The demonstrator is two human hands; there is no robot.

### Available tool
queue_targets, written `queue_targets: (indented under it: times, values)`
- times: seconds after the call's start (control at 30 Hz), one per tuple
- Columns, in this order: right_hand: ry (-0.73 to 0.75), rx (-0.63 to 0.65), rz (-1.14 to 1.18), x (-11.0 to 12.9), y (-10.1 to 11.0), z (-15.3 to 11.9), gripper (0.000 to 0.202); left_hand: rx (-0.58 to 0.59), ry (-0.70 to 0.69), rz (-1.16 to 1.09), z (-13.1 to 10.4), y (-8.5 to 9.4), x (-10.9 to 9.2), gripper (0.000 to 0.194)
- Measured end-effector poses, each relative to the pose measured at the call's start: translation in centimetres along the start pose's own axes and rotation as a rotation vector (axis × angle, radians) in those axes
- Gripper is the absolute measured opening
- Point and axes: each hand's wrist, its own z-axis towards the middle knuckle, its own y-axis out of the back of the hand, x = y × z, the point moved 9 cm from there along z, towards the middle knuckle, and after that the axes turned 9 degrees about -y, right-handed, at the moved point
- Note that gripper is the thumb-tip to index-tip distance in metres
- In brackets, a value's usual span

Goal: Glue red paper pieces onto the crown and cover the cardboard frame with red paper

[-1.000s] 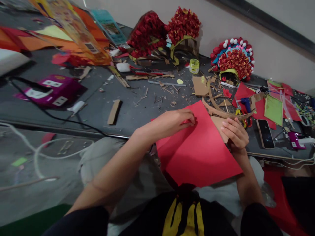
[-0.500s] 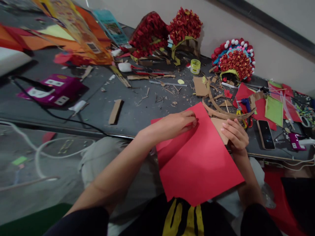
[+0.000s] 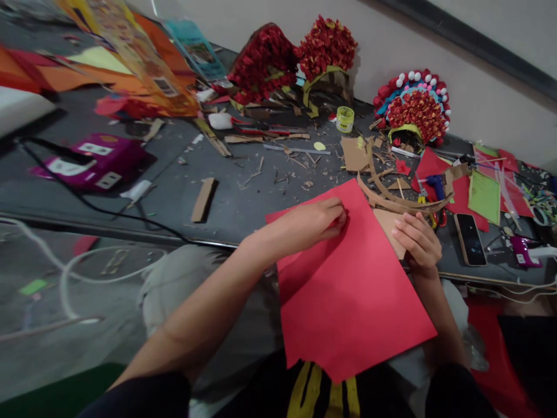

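A large sheet of red paper (image 3: 361, 296) slants from the table's front edge down over my lap, its bottom edge torn or cut unevenly. My left hand (image 3: 324, 219) rests on its upper part, fingers bent together; whatever they pinch is hidden. Under the sheet's right edge, a piece of tan cardboard (image 3: 388, 227) shows. At that cardboard's right side is my right hand (image 3: 418, 241), its fingers curled together over the edge and its thumb out of sight. Just beyond the sheet lies a curved cardboard strip (image 3: 391, 200), close to my right hand.
A phone (image 3: 470, 239), scissors (image 3: 440, 217) and a blue glue gun (image 3: 435, 184) lie right. Red-flowered headpieces (image 3: 328, 49) stand by the wall, near a small yellow jar (image 3: 345, 119). Left is a purple power strip (image 3: 93, 159) with a black cord. Cardboard scraps litter the table (image 3: 248, 200).
The lower part of the red sheet has shifted slightly downward. My left hand's fingers have curled in a little more, and my right hand has moved slightly.
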Motion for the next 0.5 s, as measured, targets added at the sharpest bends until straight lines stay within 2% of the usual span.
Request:
queue_targets:
  times: [0.27, 0.5]
  values:
    - [-0.021, -0.028, -0.008, -0.13, 0.35, -0.12, 0.023, -0.081, -0.012, -0.128, -0.2, 0.69, 0.09, 0.008]
    - [-0.017, -0.038, -0.018, -0.05, 0.43, -0.03, 0.026, -0.107, 0.015, -0.139, -0.35, 1.02, 0.32, 0.009]
